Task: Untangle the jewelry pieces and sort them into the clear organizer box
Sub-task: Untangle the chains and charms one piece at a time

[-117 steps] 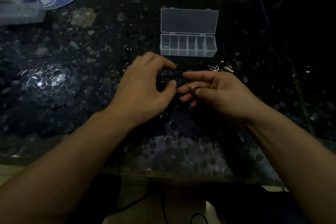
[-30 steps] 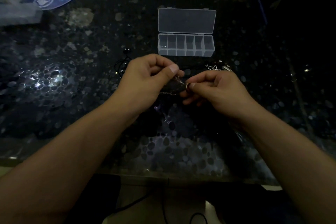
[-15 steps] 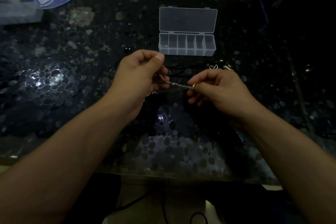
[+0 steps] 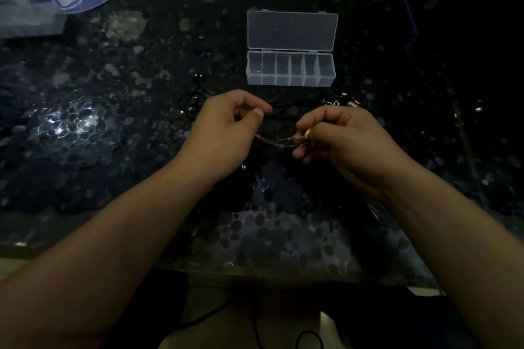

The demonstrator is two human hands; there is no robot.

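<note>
I pinch the thin chain taut between my left hand and right hand, above the table, to expose tangles before sorting into the open box beyond.

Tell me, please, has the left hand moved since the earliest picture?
Yes. The left hand has drawn leftward, away from the right hand, stretching the chain between them; the organizer box stays put.

Both hands, left hand and right hand, pinch a thin chain, apparently silver, before the open organizer box.
</note>
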